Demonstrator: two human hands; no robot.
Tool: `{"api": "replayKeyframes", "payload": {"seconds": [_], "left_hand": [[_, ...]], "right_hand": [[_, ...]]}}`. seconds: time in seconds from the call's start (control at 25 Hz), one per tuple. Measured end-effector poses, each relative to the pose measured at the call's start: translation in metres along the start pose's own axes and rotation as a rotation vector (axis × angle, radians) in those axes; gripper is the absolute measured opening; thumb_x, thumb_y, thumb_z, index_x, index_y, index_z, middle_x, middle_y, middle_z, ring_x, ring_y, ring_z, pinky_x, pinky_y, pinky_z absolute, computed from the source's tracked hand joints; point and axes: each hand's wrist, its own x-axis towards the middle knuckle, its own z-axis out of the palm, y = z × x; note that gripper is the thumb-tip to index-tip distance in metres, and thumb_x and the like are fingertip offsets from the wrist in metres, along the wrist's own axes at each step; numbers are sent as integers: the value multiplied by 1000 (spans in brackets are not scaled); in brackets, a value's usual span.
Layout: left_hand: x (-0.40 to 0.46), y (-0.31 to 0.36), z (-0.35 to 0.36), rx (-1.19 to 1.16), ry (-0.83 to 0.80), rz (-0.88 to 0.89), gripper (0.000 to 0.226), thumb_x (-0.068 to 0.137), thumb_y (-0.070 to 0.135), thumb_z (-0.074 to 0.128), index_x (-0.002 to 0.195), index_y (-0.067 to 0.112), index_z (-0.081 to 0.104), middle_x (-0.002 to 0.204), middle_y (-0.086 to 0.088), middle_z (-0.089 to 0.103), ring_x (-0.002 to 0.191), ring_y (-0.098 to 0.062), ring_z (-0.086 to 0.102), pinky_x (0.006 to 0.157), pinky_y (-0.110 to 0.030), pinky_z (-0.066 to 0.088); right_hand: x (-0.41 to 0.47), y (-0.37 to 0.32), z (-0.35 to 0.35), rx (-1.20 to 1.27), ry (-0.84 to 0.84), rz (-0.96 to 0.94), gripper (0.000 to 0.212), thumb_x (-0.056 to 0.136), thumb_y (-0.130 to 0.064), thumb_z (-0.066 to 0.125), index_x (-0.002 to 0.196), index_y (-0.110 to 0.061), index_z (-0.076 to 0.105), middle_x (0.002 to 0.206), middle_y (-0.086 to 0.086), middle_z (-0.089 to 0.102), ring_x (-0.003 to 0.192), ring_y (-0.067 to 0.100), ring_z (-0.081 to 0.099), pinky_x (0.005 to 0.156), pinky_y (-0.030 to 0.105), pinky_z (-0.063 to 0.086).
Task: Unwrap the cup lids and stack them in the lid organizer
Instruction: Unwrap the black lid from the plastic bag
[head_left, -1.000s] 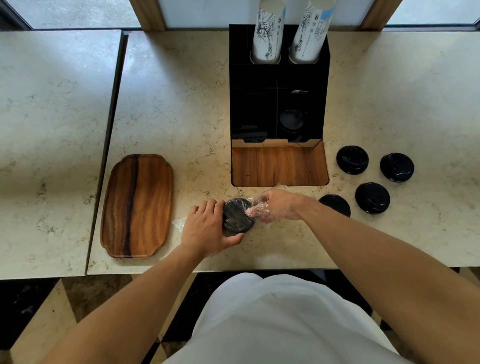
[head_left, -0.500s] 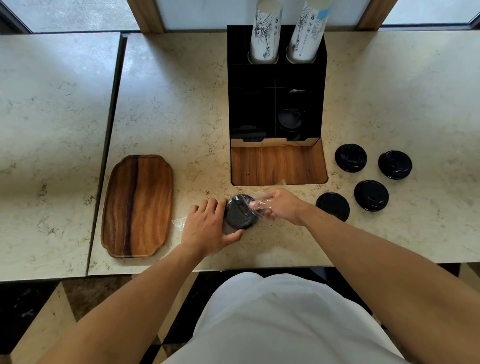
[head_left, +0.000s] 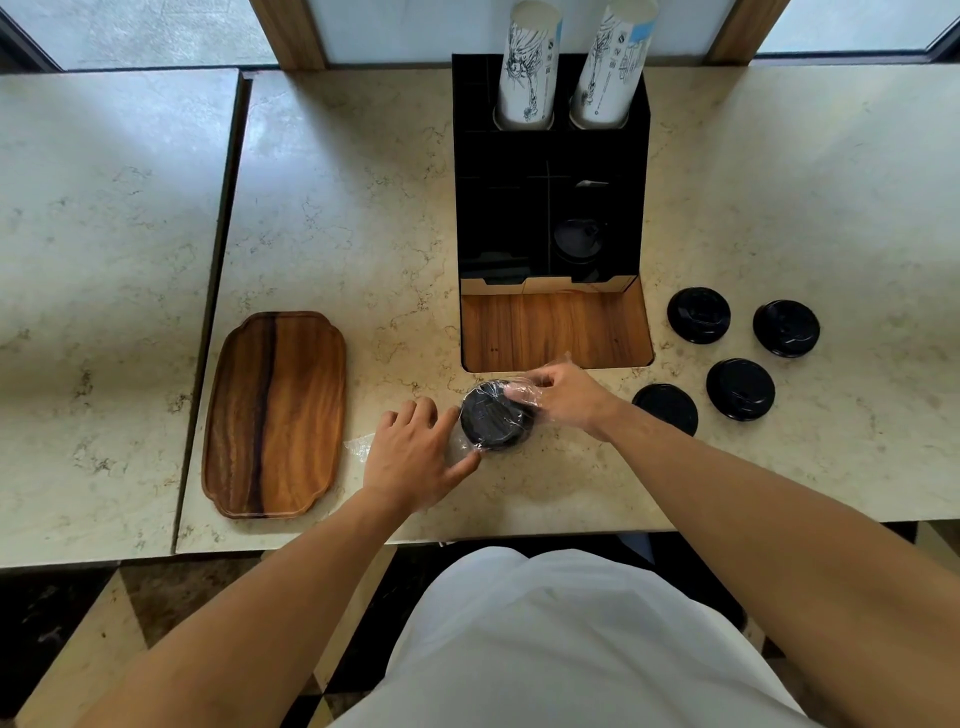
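A stack of black cup lids (head_left: 493, 418) in clear plastic wrap lies on the marble counter just in front of the black lid organizer (head_left: 550, 208). My left hand (head_left: 415, 457) presses against the stack's left side, with its thumb under the near edge. My right hand (head_left: 563, 392) pinches the clear wrap at the stack's far right edge. Loose wrap (head_left: 358, 447) trails out left of my left hand. Several unwrapped black lids (head_left: 698, 315) lie on the counter to the right. One lid (head_left: 576, 239) sits inside an organizer compartment.
A wooden tray (head_left: 275, 415) lies at the left near the table seam. Two sleeves of paper cups (head_left: 530, 62) stand in the organizer's back slots. The organizer's wooden base (head_left: 556, 327) lies just beyond my hands. The counter's front edge runs close under my forearms.
My right hand has moved up and away over the stack's far edge, pulling the wrap with it. The stack has tipped slightly toward the organizer. My left hand stays against its left side.
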Motion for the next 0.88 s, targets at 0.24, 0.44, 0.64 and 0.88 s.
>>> {"api": "replayKeyframes", "payload": {"seconds": [0.24,0.44,0.64,0.88], "left_hand": [[0,-1,0,3,3,15,72,88,80,35,132,25,52,101,-5,56,89,-25,50,78,-41,44],[0,0,-1,0,-4,13,68,91,77,35,132,25,52,101,-6,56,89,-25,50,77,-41,43],[0,2,-4,-19,-16,-2,60,94,70,37,131,26,52,102,-6,57,89,-26,51,78,-42,45],[-1,3,-7,-42,-16,-22,65,96,65,36,151,29,37,107,-5,58,92,-25,53,79,-41,47]], "right_hand": [[-4,-2,-12,41,-166,132,55,82,-9,81,133,-7,62,114,13,71,107,25,71,92,37,59],[-2,0,-9,89,-151,152,53,85,-6,79,133,-8,57,120,18,68,106,31,72,92,44,60],[-4,11,-23,103,-202,170,67,77,-12,85,137,-9,55,127,19,64,110,33,70,99,48,56],[-6,22,-42,93,-78,89,39,78,-15,85,109,-35,73,123,8,71,111,27,70,95,45,59]]}}
